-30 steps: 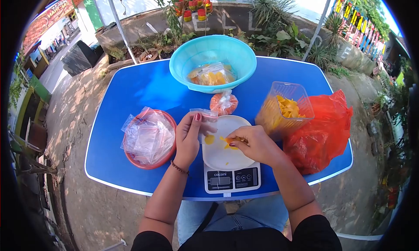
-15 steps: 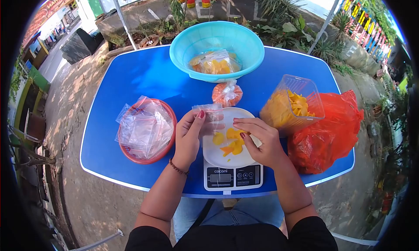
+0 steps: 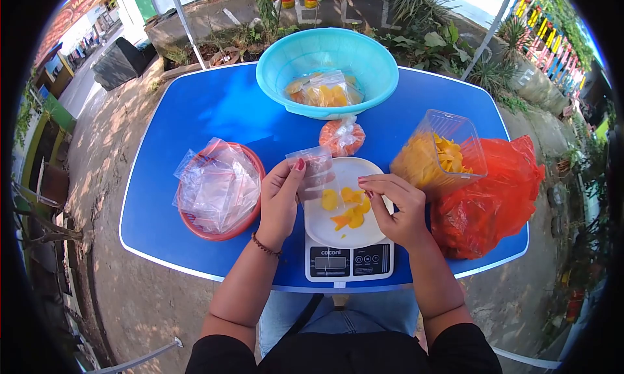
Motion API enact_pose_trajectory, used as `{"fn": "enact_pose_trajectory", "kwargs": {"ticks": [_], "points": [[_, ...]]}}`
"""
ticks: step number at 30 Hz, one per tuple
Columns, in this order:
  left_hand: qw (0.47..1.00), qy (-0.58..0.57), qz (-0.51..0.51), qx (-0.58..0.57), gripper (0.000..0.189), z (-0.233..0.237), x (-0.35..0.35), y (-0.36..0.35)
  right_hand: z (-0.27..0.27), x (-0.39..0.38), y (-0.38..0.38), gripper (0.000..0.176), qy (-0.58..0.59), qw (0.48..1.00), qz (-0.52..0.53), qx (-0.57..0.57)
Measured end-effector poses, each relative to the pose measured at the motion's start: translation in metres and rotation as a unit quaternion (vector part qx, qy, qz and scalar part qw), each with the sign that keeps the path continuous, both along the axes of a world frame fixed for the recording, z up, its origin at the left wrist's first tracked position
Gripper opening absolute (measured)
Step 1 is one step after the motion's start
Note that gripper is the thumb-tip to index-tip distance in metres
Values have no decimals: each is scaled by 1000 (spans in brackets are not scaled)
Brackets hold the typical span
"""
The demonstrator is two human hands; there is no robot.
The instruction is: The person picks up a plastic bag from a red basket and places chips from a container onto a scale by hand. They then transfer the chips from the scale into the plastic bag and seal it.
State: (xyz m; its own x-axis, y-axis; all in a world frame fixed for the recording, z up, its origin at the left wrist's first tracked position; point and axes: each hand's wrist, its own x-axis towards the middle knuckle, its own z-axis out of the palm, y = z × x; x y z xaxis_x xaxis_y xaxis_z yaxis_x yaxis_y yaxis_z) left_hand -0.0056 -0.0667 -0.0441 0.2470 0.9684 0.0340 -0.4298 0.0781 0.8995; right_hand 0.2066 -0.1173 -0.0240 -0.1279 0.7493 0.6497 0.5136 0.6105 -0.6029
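Observation:
My left hand (image 3: 281, 195) is closed on a small clear zip bag (image 3: 314, 172), pinching it by its upper left part over the left side of a white plate (image 3: 318, 234). Several yellow-orange chips (image 3: 351, 217) lie loose on that plate, which rests on a kitchen scale (image 3: 349, 259). Above the plate's right side, my right hand (image 3: 398, 208) has thumb and fingertips drawn together; whatever is between them, if anything, is too small to make out. The scale's display cannot be read.
On the left, a red basket (image 3: 257, 221) holds clear bags (image 3: 221, 189). Behind the plate sit a tied bag of orange pieces (image 3: 341, 137) and a turquoise basin (image 3: 273, 68) with filled bags. A clear tub of chips (image 3: 435, 156) and a red plastic bag (image 3: 484, 205) stand right.
The zip bag now hangs more spread out and higher in my left hand. My right hand has drawn slightly right, its fingertips closing together.

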Motion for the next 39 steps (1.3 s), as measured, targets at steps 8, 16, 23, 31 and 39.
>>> {"fn": "enact_pose_trajectory", "kwargs": {"ticks": [8, 16, 23, 31, 39], "points": [[999, -24, 20, -15, 25, 2, -3, 3, 1, -4, 0, 22, 15, 1000, -11, -10], [999, -41, 18, -17, 24, 0, -4, 4, -1, 0, -2, 22, -141, 987, 27, -69], [999, -23, 28, -19, 26, 1, -5, 4, -10, -1, 3, 21, -92, 995, -8, -49], [999, -34, 23, -22, 27, 3, -5, 2, -8, -6, 1, 17, -112, 992, -29, -47], [999, -29, 25, -14, 29, 4, -5, 3, -8, -9, 0, 11, -123, 991, -45, -37]]}}
